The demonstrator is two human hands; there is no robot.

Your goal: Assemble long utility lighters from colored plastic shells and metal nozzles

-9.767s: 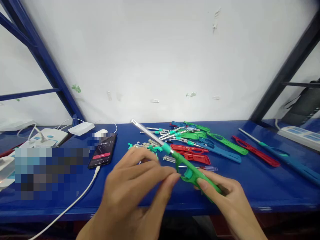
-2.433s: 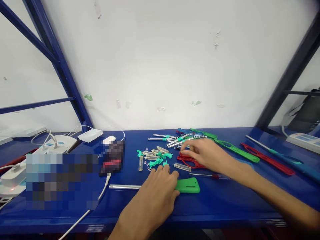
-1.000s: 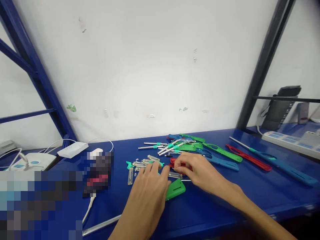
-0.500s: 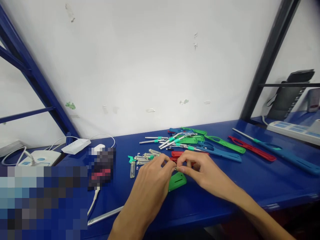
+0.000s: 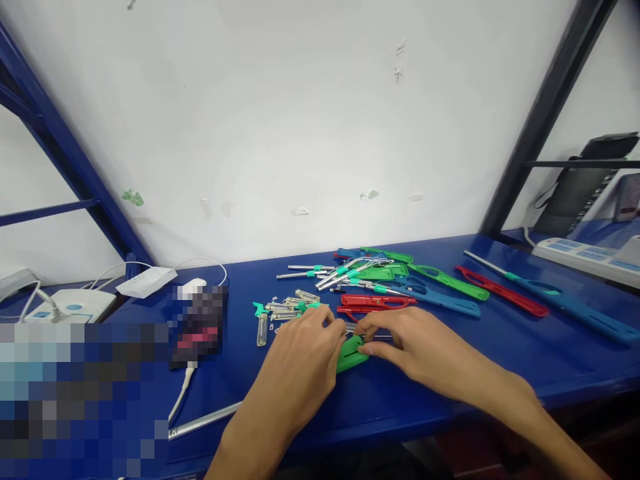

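Note:
A green lighter casing (image 5: 351, 357) with a dark slot lies under my hands, low over the table. My left hand (image 5: 303, 357) is closed around its left part and hides much of it. A silver metal tube (image 5: 205, 421) sticks out to the left from behind my left wrist; I cannot tell whether it joins the casing. With thumb and index finger my right hand (image 5: 400, 337) grips the casing's right end. Just beyond my hands are red casing halves (image 5: 375, 303). Clear fuel tanks (image 5: 262, 330) and small teal parts (image 5: 259, 309) lie past my left hand.
Silver lighter tubes with teal collars (image 5: 345, 272) are heaped at the back among green and blue casings (image 5: 440, 299). A blue lighter (image 5: 570, 303) and a red casing half (image 5: 505, 291) lie at right. White power strips and cables (image 5: 75, 307) stand at left, beside a pixelated dark object (image 5: 203, 327).
My right hand has shifted slightly right, its fingertips moving from beside my left fingers onto the casing's right end. The view has tilted slightly, too. My left hand stays on the casing.

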